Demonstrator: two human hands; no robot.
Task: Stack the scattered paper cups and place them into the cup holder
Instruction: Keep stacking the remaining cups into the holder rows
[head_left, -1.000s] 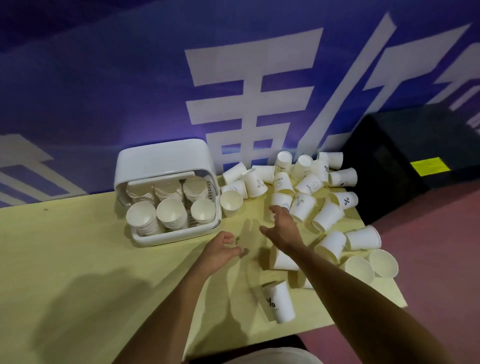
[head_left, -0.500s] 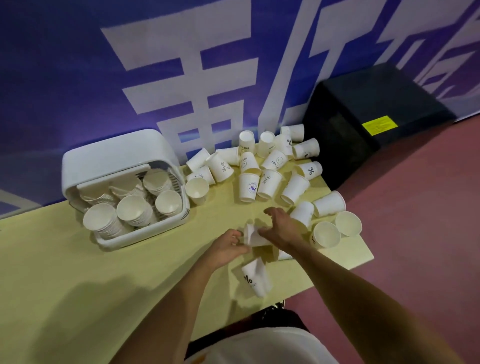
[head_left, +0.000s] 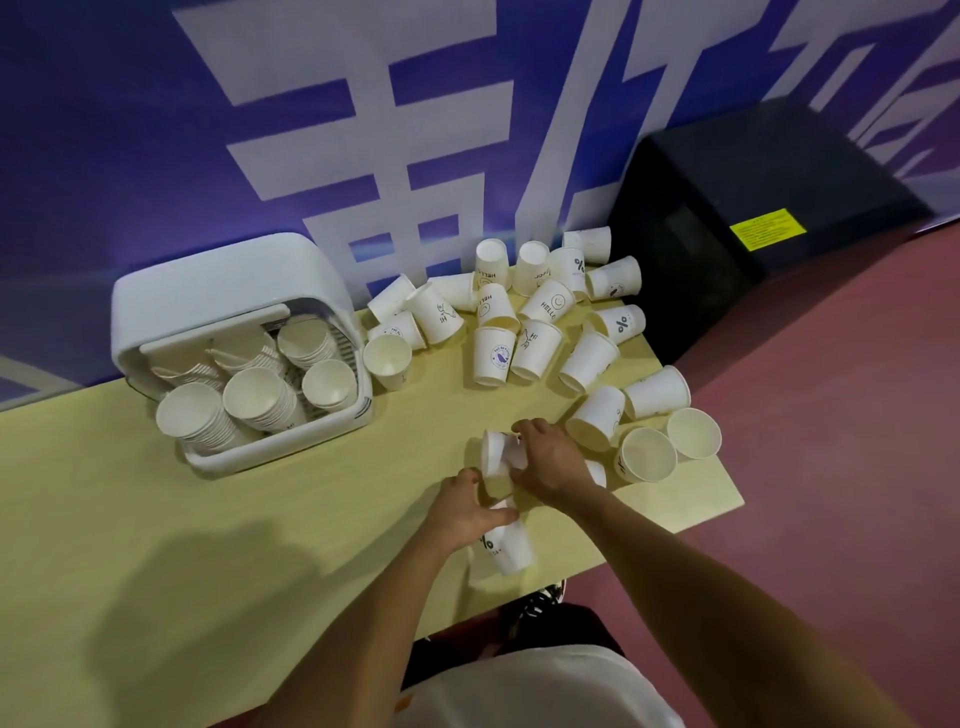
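Several white paper cups (head_left: 524, 322) lie scattered over the right half of the yellow table (head_left: 156, 571). A white plastic cup holder (head_left: 234, 291) at the back left holds several stacks of cups (head_left: 260, 397). My right hand (head_left: 550, 457) grips a white cup (head_left: 496, 452) lying on its side near the table's middle. My left hand (head_left: 465, 512) curls around a cup with a % mark (head_left: 506, 548) close to the front edge, its thumb across the cup's top. The two hands almost touch.
A black box (head_left: 753, 208) with a yellow label stands on the red floor right of the table. A blue wall banner with white characters runs behind. Two upright cups (head_left: 670, 449) sit near the table's right corner.
My right hand has drawn back from the far cups and taken hold of a cup. My left hand has moved right and down onto the % cup. The camera has tilted downward.
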